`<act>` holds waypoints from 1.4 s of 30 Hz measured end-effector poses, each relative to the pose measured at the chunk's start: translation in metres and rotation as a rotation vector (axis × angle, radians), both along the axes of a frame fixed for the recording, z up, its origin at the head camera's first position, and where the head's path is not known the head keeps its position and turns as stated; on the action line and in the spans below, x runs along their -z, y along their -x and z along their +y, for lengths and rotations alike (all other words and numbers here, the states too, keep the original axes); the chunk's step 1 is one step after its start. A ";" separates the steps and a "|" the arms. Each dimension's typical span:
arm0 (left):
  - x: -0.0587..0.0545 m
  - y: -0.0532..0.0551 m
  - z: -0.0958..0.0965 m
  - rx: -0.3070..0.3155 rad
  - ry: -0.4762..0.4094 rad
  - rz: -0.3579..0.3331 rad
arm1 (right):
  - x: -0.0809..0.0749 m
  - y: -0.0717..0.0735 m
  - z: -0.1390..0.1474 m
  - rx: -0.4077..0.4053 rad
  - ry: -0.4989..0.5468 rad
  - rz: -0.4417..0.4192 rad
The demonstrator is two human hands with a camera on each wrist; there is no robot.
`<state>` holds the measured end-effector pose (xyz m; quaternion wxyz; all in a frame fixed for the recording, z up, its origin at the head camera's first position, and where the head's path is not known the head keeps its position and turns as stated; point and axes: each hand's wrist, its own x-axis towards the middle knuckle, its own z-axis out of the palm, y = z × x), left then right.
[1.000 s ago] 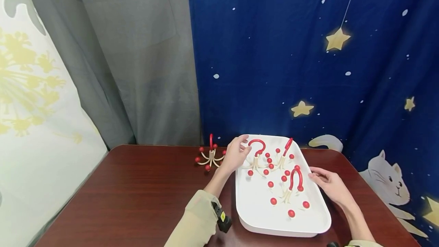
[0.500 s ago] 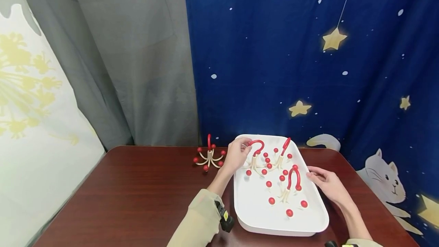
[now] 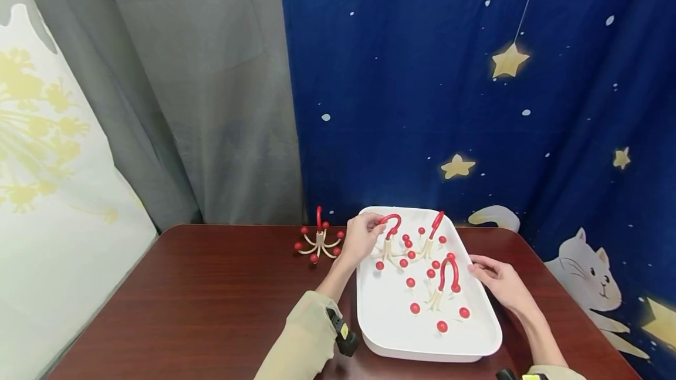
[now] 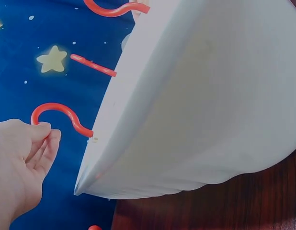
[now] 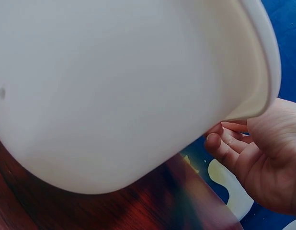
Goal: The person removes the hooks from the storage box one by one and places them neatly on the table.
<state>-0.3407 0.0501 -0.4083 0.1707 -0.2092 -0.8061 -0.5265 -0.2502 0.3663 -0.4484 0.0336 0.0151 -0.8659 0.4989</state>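
Observation:
My left hand (image 3: 363, 239) reaches over the far left corner of a white tray (image 3: 391, 327). Its thumb and fingers pinch the free end of a red hook (image 4: 57, 106), part of a piece with curved beige arms tipped with red balls. That piece's beige arms (image 3: 388, 249) are inside the tray, partly hidden by the hand. Two similar pieces stand in the tray: one at the far right (image 3: 436, 224) and one nearer the middle (image 3: 442, 274). Against the tray's right side rests my right hand (image 3: 499, 280), fingertips by the rim, fingers loosely bent.
Left of the tray, another hooked piece (image 3: 319, 243) with red balls stands on the dark wooden table (image 3: 211, 298). A grey curtain (image 3: 222, 104) and a blue starry curtain (image 3: 401, 104) hang behind the table's far edge.
My left fingers have closed on the end of the far left red hook. The right hand stays by the tray's side. The whole head view has shifted slightly.

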 end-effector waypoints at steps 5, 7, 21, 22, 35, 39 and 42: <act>-0.006 -0.003 -0.003 0.009 -0.036 0.024 | 0.001 0.000 -0.001 -0.001 0.005 -0.007; -0.009 -0.005 -0.005 0.007 -0.048 0.038 | 0.001 0.000 -0.001 -0.004 0.008 -0.005; -0.033 -0.013 -0.021 -0.004 -0.096 0.079 | -0.001 0.001 0.000 -0.007 0.001 0.018; -0.035 -0.014 -0.022 -0.003 -0.099 0.090 | -0.001 0.001 0.000 -0.007 0.001 0.018; -0.059 -0.034 -0.047 -0.016 -0.146 0.163 | -0.001 0.000 -0.002 0.003 0.009 0.004; -0.065 -0.039 -0.055 -0.022 -0.167 0.181 | -0.002 -0.001 -0.002 0.003 0.008 -0.002; -0.070 -0.043 -0.062 -0.028 -0.185 0.197 | -0.002 -0.002 -0.002 -0.004 0.011 -0.003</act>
